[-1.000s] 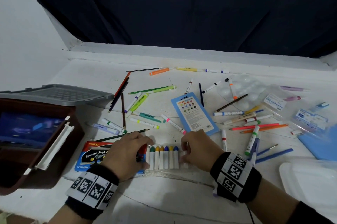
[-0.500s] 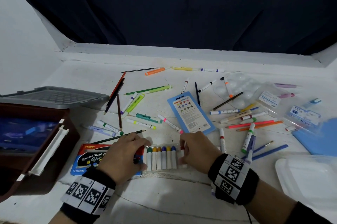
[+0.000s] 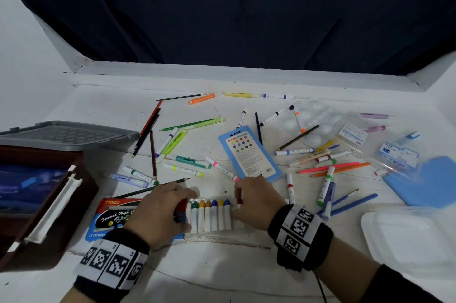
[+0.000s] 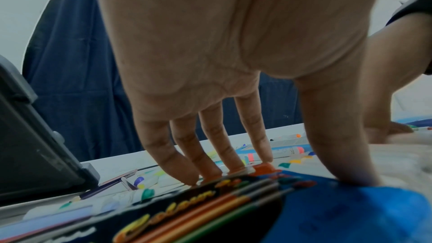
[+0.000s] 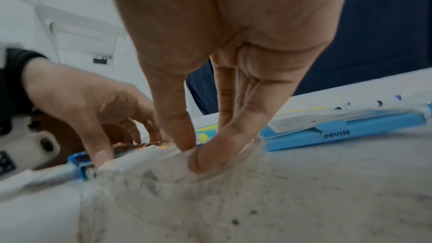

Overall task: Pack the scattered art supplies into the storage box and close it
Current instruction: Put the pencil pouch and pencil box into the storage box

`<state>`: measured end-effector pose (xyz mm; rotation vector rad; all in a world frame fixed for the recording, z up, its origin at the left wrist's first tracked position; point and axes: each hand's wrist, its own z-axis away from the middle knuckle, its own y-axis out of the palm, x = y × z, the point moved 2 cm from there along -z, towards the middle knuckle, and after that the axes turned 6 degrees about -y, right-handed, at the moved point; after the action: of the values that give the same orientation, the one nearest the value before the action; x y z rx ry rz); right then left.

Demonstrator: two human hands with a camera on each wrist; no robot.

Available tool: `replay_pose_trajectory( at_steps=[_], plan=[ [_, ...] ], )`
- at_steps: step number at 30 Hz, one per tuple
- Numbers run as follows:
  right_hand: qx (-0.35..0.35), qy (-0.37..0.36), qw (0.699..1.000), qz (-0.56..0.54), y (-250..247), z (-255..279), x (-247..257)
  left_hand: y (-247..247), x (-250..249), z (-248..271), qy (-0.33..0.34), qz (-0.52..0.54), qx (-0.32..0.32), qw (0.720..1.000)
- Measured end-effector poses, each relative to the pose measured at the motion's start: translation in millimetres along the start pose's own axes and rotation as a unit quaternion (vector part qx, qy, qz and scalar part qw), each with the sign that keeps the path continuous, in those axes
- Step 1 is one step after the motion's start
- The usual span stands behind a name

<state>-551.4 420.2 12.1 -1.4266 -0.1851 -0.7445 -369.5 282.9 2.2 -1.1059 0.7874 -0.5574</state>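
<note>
Your left hand [image 3: 158, 206] lies on the marker pack [image 3: 118, 216], near you on the white table [image 3: 222, 265]. Its fingers [image 4: 187, 163] are bent down and spread a little, with the tips on the far edge of the pack and the thumb on the near edge, so the pack sits right under your palm, held between thumb and fingers. Your right hand [image 3: 256, 199] is just to the right of it. Its thumb and fingers [image 5: 210, 147] are pressed close together and pinch the clear end of the pack's tray, by the red marker [image 3: 238, 201]. Between your two hands a row of white markers [image 3: 211, 215] sticks out of the pack, side by side, with caps of green, yellow and blue pointing far. The box [image 3: 37, 194] stands open at the left, well apart from your hands, with blue things inside. Its grey lid [image 3: 66, 135] rests on the table behind it. Many loose pens and pencils [image 3: 172, 145] lie on the far side of your hands. A blue pencil case [image 3: 249, 152] lies just past your right hand. A clear tub lid [image 3: 409, 236] is near you on the right.
</note>
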Motion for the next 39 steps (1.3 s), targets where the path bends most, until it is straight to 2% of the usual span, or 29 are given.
replay_pose_trajectory(
  at_steps=[5, 12, 20, 22, 25, 28, 33, 35, 39],
  plan=[
    [0.015, 0.000, 0.997, -0.073, -7, 1, -1, 3, 4, 1, 0.000, 0.016, -0.006, 1.000],
    [0.066, -0.034, 0.995, -0.061, -12, -5, -2, 3, 4, 2, -0.005, 0.017, -0.003, 1.000],
    [0.035, -0.055, 0.998, 0.001, 3, -2, 8, 2, 1, 1, -0.009, 0.017, -0.001, 1.000],
    [0.024, -0.055, 0.998, -0.012, 2, 0, 5, 1, 0, 3, -0.005, 0.026, -0.002, 1.000],
    [-0.028, -0.042, 0.996, -0.074, -10, 9, -3, -3, -5, 7, 0.030, 0.081, -0.016, 0.996],
    [-0.152, -0.016, 0.978, -0.143, -35, 25, -22, -12, -18, 9, 0.090, 0.139, -0.036, 0.986],
    [-0.360, 0.025, 0.899, -0.249, -76, 78, -65, -28, -52, -5, 0.131, 0.166, -0.097, 0.972],
    [-0.387, 0.030, 0.880, -0.274, -86, 99, -77, -28, -65, -20, 0.145, 0.172, -0.095, 0.970],
    [-0.394, 0.037, 0.883, -0.253, -94, 128, -86, -17, -95, -55, 0.155, 0.106, -0.033, 0.982]
  ],
)
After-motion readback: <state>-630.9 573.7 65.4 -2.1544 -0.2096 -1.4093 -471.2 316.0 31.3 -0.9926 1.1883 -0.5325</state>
